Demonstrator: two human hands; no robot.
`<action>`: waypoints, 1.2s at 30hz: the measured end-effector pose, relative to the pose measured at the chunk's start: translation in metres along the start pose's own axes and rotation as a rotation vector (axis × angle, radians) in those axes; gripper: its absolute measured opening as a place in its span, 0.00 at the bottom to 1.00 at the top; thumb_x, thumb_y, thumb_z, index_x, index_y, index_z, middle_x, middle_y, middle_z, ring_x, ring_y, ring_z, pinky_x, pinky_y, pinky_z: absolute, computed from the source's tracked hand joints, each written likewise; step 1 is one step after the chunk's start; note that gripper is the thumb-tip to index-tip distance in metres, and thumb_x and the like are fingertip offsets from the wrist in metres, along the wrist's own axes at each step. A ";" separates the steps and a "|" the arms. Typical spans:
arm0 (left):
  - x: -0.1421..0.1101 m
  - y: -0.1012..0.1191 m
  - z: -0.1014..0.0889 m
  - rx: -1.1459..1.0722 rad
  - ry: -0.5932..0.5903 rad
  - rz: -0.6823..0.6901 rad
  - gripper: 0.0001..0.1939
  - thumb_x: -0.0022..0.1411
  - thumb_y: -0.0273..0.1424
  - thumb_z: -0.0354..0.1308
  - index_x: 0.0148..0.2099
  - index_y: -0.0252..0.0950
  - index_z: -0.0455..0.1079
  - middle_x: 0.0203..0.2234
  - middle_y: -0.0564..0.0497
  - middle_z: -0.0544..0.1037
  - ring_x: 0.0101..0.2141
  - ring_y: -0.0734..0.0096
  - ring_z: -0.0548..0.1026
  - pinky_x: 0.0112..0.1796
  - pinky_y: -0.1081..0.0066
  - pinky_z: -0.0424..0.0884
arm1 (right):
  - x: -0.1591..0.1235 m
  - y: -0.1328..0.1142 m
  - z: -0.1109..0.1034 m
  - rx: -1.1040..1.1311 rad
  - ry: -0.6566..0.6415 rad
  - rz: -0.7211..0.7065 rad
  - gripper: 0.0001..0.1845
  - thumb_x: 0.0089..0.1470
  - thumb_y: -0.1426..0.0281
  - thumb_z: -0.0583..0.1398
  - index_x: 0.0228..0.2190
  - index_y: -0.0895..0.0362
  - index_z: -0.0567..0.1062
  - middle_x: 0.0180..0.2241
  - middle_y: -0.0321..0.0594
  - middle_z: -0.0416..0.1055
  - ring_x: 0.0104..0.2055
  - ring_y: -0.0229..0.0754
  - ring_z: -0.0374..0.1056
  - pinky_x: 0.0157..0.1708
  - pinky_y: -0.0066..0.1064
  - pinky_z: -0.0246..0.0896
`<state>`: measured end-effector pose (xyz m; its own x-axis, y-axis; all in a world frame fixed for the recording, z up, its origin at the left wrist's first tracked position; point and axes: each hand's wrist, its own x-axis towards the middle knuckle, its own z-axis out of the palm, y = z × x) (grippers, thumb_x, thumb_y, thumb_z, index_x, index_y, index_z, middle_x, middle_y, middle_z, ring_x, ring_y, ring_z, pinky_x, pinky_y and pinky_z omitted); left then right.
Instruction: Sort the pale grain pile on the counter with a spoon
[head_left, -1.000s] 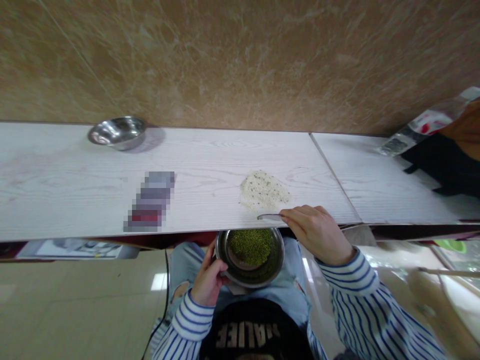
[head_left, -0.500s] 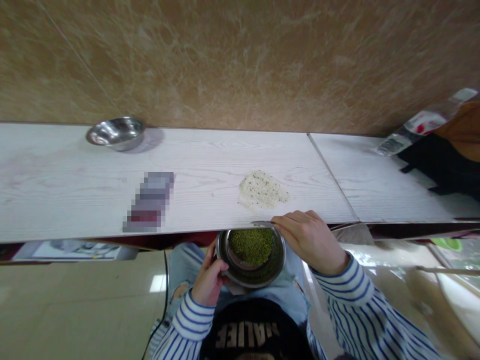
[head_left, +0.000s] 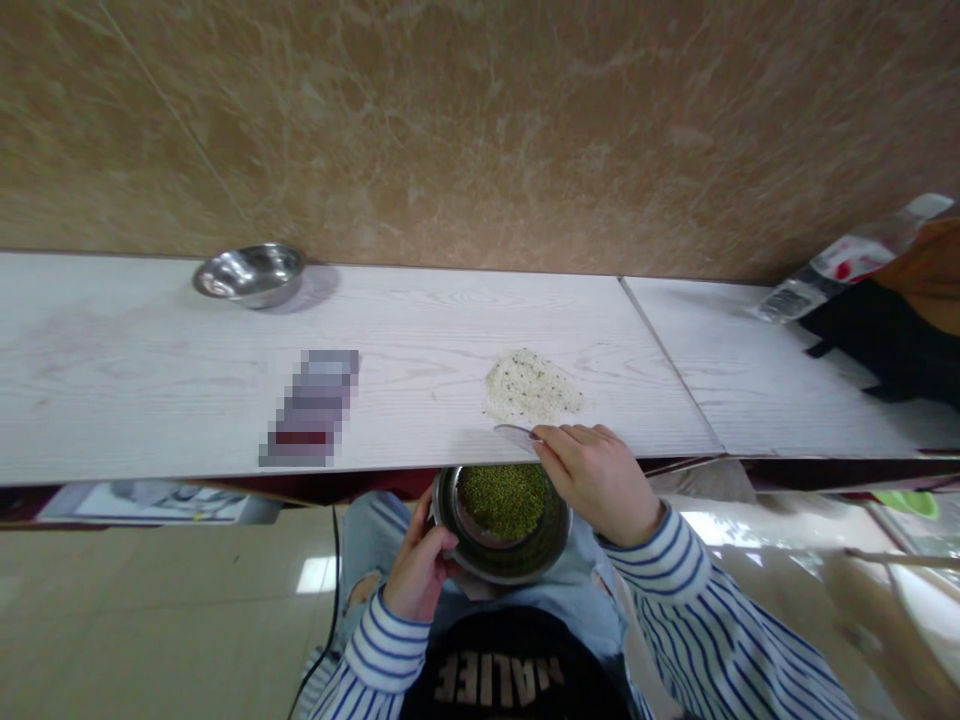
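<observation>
My left hand [head_left: 421,568] is closed on the left rim of a steel bowl [head_left: 480,568], thumb over the edge. Small green beans, like mung beans [head_left: 501,500], lie inside it. The bowl is at my lap, just below the table's front edge, which hides its far rim. In my right hand [head_left: 596,475] is a thin metal spoon [head_left: 514,434], its end pointing left above the table edge. Right beyond the spoon a flat heap of white grains, like rice [head_left: 531,388], with dark and green specks is spread on the table.
An empty steel bowl [head_left: 251,276] stands by the wall at the left. A pixelated flat object [head_left: 311,408] lies near the front edge. To the right, a clear plastic bottle [head_left: 840,262] leans on a black and brown item [head_left: 892,335]. A table seam [head_left: 671,365] runs right of the heap.
My right hand has moved left with the spoon, dipping towards the bowl at the table edge, then rising again beside the heap. My left hand keeps its hold; the view has shifted slightly.
</observation>
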<state>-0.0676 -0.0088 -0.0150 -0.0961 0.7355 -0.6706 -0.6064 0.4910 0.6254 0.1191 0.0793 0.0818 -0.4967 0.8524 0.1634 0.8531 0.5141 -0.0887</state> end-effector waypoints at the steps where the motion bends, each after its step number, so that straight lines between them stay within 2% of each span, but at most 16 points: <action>1: 0.000 0.000 -0.001 -0.002 -0.004 0.002 0.39 0.40 0.22 0.54 0.58 0.48 0.57 0.36 0.54 0.70 0.28 0.70 0.68 0.22 0.70 0.66 | 0.003 -0.002 0.002 0.002 -0.004 0.001 0.13 0.60 0.68 0.49 0.40 0.56 0.72 0.30 0.39 0.74 0.33 0.37 0.68 0.35 0.31 0.51; 5: 0.002 0.002 -0.003 -0.011 0.024 0.017 0.39 0.40 0.22 0.53 0.57 0.47 0.58 0.39 0.53 0.69 0.30 0.69 0.67 0.23 0.71 0.66 | 0.014 -0.004 0.007 -0.003 -0.018 0.024 0.13 0.60 0.68 0.49 0.39 0.56 0.71 0.30 0.39 0.74 0.33 0.38 0.68 0.34 0.30 0.52; 12: 0.004 0.004 -0.003 -0.014 0.039 0.019 0.38 0.39 0.23 0.54 0.56 0.46 0.58 0.39 0.52 0.69 0.29 0.70 0.67 0.22 0.72 0.65 | 0.024 0.008 0.008 -0.007 0.001 0.072 0.13 0.59 0.67 0.49 0.39 0.56 0.71 0.31 0.39 0.74 0.32 0.38 0.69 0.34 0.30 0.53; 31: 0.006 0.010 -0.012 -0.065 0.095 0.032 0.39 0.38 0.22 0.54 0.57 0.48 0.58 0.31 0.55 0.72 0.26 0.72 0.68 0.22 0.73 0.64 | 0.037 -0.006 0.005 -0.010 -0.024 0.016 0.14 0.60 0.67 0.49 0.41 0.54 0.71 0.32 0.39 0.74 0.34 0.38 0.68 0.33 0.30 0.50; 36: 0.005 0.015 -0.018 -0.064 0.096 0.049 0.38 0.38 0.23 0.54 0.55 0.47 0.60 0.33 0.54 0.72 0.28 0.71 0.68 0.22 0.74 0.63 | 0.037 -0.018 0.007 -0.027 -0.026 -0.066 0.12 0.60 0.69 0.49 0.40 0.53 0.72 0.30 0.37 0.73 0.34 0.38 0.66 0.34 0.32 0.47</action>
<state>-0.0910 -0.0059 -0.0165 -0.2003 0.7086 -0.6765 -0.6477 0.4223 0.6341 0.0844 0.1020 0.0824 -0.5556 0.8193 0.1419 0.8223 0.5666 -0.0518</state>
